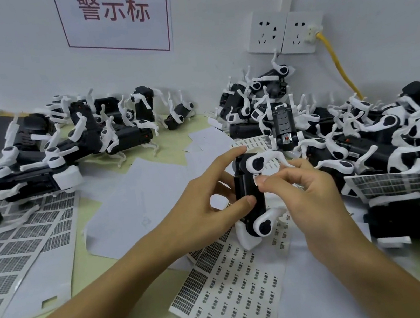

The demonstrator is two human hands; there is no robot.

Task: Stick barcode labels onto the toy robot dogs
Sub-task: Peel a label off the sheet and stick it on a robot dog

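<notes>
Left hand point(204, 200) gripped toy dog point(246, 191) upright; right hand point(300, 186) pinched a small label point(257, 179) against its flank. Risk: label creasing or sticking crooked if dog twisted.

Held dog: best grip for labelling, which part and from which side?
Grip the dog by its long black body, from the left, as the left hand does: thumb and fingers span it between the white legs, which stick out to the right. That probably leaves the right hand free to place the label.

A red-bordered sign point(113, 15) is fixed on the wall; a yellow cable point(336, 63) is plugged into a double socket point(284, 32).
</notes>
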